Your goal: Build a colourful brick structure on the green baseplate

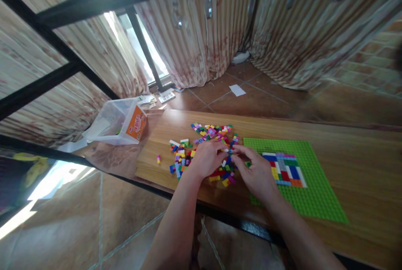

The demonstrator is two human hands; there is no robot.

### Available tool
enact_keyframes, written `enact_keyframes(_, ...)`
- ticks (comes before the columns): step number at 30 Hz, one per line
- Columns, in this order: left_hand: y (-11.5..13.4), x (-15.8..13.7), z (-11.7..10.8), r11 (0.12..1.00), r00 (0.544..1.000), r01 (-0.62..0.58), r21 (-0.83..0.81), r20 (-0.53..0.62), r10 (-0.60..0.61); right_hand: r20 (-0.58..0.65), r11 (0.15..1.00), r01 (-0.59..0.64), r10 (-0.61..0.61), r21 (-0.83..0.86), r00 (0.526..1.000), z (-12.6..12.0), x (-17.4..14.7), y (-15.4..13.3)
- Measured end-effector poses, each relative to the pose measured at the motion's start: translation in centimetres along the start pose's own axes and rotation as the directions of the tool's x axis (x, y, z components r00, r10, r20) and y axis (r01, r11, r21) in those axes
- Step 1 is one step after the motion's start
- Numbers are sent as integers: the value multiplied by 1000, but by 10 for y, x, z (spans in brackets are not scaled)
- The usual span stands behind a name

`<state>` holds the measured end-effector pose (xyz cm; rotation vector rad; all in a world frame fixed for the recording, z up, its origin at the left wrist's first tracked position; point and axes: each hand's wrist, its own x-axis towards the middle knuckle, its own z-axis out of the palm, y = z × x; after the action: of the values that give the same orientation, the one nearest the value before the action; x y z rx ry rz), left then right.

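Observation:
Over the pile of small coloured toy bricks, my left hand and my right hand meet with their fingertips close together. Between them is a small light-coloured toy brick, which the fingers of both hands pinch; its exact shape is too small to make out. Part of the pile lies hidden under my left hand. To the right of my right hand a green baseplate lies flat, bearing a rectangular patch of multicoloured bricks.
A clear plastic bin with an orange label lies left of the wooden table. One pink and yellow brick piece sits apart on the left. Black metal bars cross above, before curtains. A white paper lies on the floor.

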<state>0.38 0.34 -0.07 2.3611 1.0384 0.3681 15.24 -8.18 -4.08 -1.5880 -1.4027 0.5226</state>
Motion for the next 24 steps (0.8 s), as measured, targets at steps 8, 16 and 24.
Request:
enact_keyframes(8, 4, -3, 3, 987, 999, 52, -152, 14, -51, 0, 996, -9, 9, 86, 1000, 0, 2, -4)
enact_keyframes(16, 9, -7, -2, 953, 996, -26, -301, 76, 51, 184, 943, -173, 123, 285, 975, -9, 8, -10)
enact_keyframes(24, -11, -6, -10, 983, 995, 74, -167, -51, -83, 42, 972, -149, 144, 183, 989, -5, 9, 1)
